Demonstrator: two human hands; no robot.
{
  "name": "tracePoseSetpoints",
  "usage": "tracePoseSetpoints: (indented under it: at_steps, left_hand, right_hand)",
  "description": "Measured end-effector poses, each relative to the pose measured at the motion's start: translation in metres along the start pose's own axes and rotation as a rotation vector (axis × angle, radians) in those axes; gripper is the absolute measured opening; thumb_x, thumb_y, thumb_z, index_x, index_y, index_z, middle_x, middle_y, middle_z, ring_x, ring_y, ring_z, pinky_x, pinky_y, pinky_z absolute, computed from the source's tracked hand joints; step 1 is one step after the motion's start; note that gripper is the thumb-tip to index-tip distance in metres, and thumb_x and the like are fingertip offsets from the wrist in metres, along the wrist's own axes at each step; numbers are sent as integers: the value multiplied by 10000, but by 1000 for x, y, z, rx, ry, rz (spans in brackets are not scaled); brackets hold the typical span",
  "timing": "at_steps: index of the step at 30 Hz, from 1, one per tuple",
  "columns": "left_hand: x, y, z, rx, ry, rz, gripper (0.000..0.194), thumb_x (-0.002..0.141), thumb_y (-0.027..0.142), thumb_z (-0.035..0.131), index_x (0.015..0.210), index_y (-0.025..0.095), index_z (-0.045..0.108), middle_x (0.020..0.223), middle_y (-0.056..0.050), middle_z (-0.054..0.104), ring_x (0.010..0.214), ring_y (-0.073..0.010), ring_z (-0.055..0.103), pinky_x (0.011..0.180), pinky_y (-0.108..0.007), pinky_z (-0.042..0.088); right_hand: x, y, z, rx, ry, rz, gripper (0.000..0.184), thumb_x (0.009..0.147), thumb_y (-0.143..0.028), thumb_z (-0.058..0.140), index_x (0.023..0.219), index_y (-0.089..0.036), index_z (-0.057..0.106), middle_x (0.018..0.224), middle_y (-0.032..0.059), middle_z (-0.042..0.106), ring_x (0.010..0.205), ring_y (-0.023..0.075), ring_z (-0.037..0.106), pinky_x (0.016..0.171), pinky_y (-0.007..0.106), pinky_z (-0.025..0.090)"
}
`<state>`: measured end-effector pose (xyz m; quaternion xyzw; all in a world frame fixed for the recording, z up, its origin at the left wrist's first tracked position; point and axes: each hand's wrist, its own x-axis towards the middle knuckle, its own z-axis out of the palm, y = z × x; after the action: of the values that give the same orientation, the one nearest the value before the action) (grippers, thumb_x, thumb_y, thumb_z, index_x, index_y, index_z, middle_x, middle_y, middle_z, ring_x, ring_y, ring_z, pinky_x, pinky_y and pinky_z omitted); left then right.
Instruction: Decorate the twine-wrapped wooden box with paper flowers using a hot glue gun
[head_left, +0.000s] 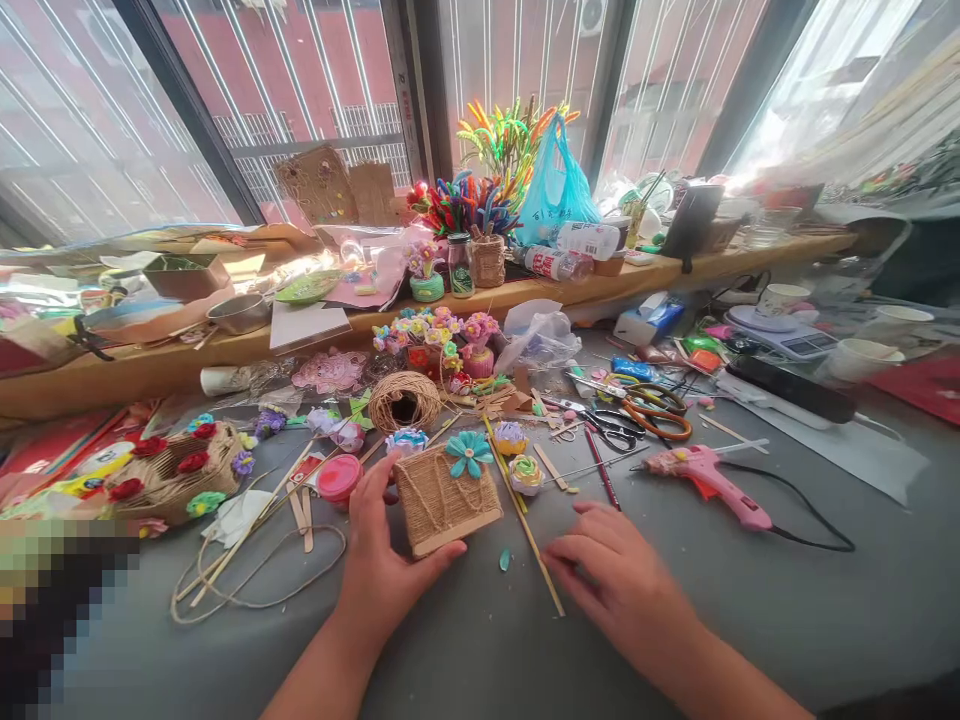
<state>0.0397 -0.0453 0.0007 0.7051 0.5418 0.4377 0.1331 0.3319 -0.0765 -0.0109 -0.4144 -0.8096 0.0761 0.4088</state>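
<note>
At our twelve o'clock, over the grey counter (465, 650), our left hand (379, 545) pinches the brown twine-wrapped rectangular box (435, 505) between fingers and thumb — teal petalled flower (469, 454) at its one o'clock. At the box's four o'clock, our right hand (619, 572) curls its fingers — whether pinching anything, we cannot tell.

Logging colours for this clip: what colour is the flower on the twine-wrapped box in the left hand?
The flower is teal, shown best in the head view.
</note>
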Motion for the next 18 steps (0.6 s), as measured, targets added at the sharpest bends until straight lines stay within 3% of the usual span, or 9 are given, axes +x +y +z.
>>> tracePoseSetpoints:
  at_steps: [3,5,7,9,12,18]
  left_hand:
    - [0,-4,1,-3,6,19,1034,807,675,808,1630,338,281,1593,-153,420,1375,-372,503,1094,-542,500]
    - [0,-6,2,-2,12,24,1038,802,676,812,1631,344,281,1587,-149,427,1381,-370,494,1095,-536,503]
    - [0,-6,3,-1,15,25,1046,799,669,819,1634,347,277,1584,-146,429,1403,-373,472,1099,-532,503]
    - [0,-5,3,-3,18,28,1048,801,663,820,1637,350,270,1584,-144,429,1422,-377,452,1102,-533,502]
    - [0,-4,4,-6,25,36,1040,802,672,814,1635,357,275,1586,-141,432,1439,-383,438,1106,-543,499]
    - [0,-4,4,-19,23,13,1048,789,681,818,1634,358,288,1586,-136,432,1446,-382,445,1124,-551,493]
  right_hand:
    - [-14,34,-25,-149,152,152,96,1009,-306,653,928,-257,635,892,54,693,899,260,676,858,421,545]
    - [-27,69,-48,-342,302,316,224,956,-454,658,1036,-244,654,1086,130,723,1093,362,671,978,543,511]
    - [-42,105,-70,-478,340,525,357,908,-532,591,1068,-217,639,1097,194,711,1095,439,661,959,620,497]
    - [-56,132,-87,-492,257,762,413,835,-562,617,1044,-207,645,1056,253,703,1051,485,668,868,628,520]
    - [-69,150,-97,-331,183,1007,489,718,-584,715,1049,-231,649,1056,257,728,950,463,719,720,557,556]
    - [-64,158,-104,-311,8,1031,548,662,-654,714,1019,-239,679,1082,221,774,974,478,737,724,534,553]
